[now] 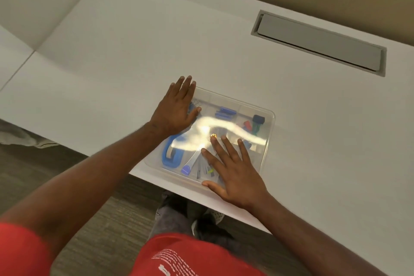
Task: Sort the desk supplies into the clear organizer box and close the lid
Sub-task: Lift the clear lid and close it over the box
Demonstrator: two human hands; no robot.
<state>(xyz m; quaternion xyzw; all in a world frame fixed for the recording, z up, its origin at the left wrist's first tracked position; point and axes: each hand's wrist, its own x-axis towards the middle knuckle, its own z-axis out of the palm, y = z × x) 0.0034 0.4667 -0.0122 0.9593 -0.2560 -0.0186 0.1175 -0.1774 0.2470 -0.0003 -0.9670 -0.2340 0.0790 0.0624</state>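
Observation:
The clear organizer box [267, 139] lies near the front edge of the white desk, its clear lid down on top and glaring with reflected light. Through the lid I see a blue tape dispenser [171, 158] at the front left, blue clips [225, 112] in a back compartment, and dark, red and green small items [254, 124] at the back right. My left hand [177, 110] lies flat, fingers spread, on the lid's back-left corner. My right hand [233, 170] rests flat on the lid's front-right part. Neither hand holds anything.
The white desk [112, 63] stretches out around the box. A grey cable-tray flap [318, 42] is set into the desk at the back right. The desk's front edge runs just below the box, with floor, legs and shoes beneath.

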